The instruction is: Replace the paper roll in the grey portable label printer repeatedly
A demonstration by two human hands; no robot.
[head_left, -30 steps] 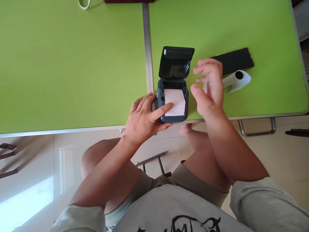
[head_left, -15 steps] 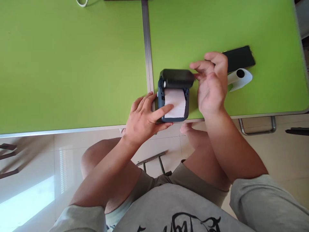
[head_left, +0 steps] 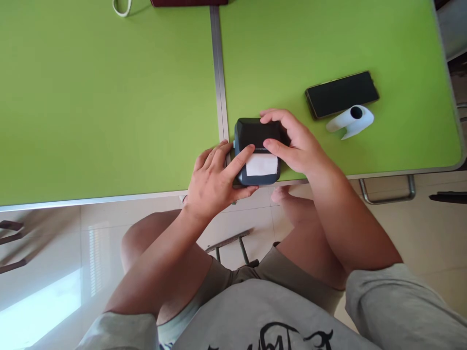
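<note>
A small dark label printer point(head_left: 251, 129) sits at the front edge of the green table with its lid down. White paper point(head_left: 261, 165) sticks out of it and lies over its near part. My left hand point(head_left: 215, 177) grips the printer's left side, its thumb on top by the lid's edge and a finger at the near side. On the right, my right hand point(head_left: 292, 141) wraps over the lid, thumb on the top face and fingers round the far right corner.
A black phone point(head_left: 341, 95) lies on the table to the right. Beside it is a curled piece of white paper point(head_left: 355, 121). A metal strip point(head_left: 218, 73) divides the tabletop. At the far edge are a dark red object point(head_left: 188, 2) and a white loop point(head_left: 122, 7).
The printer's lid, raised before, is now down over the paper roll space. My right hand has moved left from beside the printer onto its lid. My left hand stays on the printer.
</note>
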